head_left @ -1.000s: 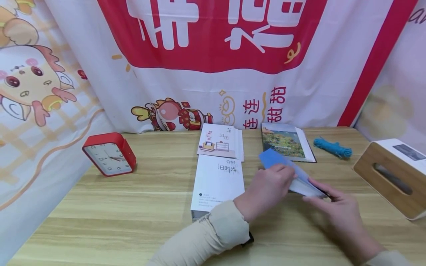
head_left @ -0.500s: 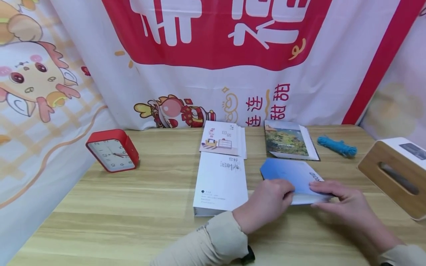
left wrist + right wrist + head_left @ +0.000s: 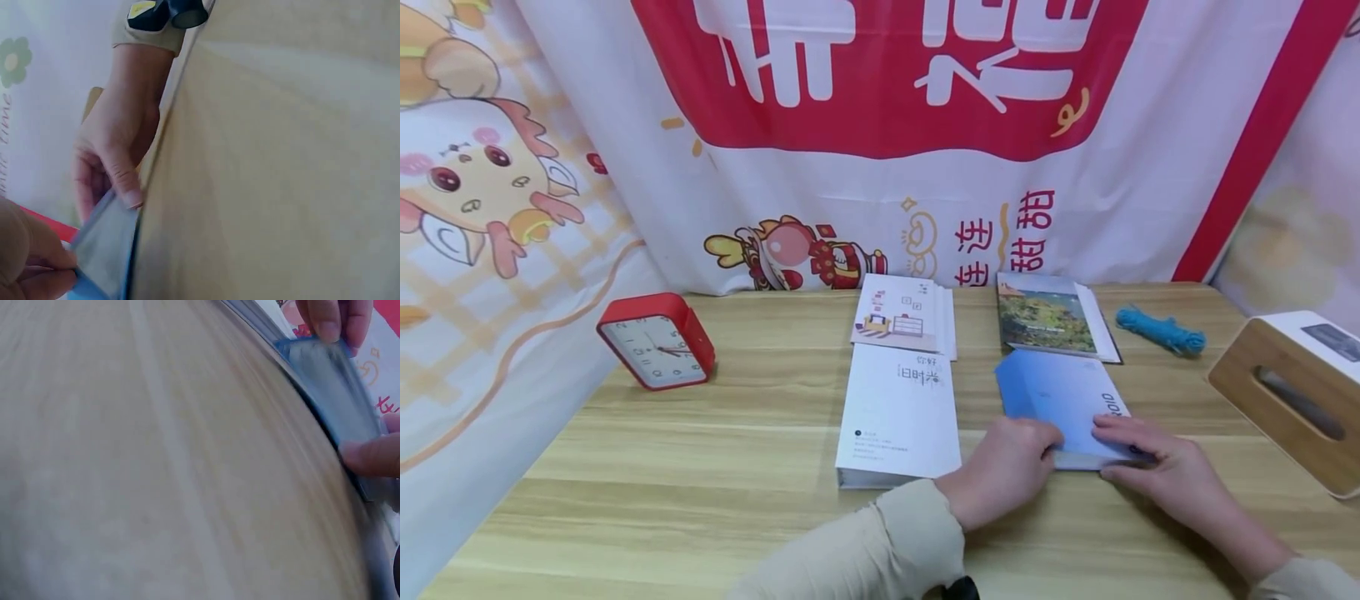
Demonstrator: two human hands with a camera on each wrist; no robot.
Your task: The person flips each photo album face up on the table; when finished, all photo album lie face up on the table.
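Observation:
A thick blue book (image 3: 1060, 396) with dark lettering on its cover lies on the wooden table, its page edges facing me. My left hand (image 3: 1011, 467) pinches its near edge left of the middle, fingers curled. At the near right corner, my right hand (image 3: 1161, 467) grips the book, fingers over the cover and thumb against the near side. In the left wrist view, the left hand (image 3: 34, 256) pinches the book's corner (image 3: 106, 244) while the right hand (image 3: 115, 140) holds its other end. The right wrist view shows the right thumb (image 3: 372, 455) along the page side.
Right behind the blue book lies a book with a landscape cover (image 3: 1048, 321). To the left are a thick white book (image 3: 895, 417) and an illustrated book (image 3: 895, 317). A red clock (image 3: 655, 342), blue cord bundle (image 3: 1161, 331) and wooden-fronted box (image 3: 1285, 400) stand around.
The blue book has gone from tilted up in both hands to lying flat, front edge lowered, behind it the landscape book. Both hands stay on it.

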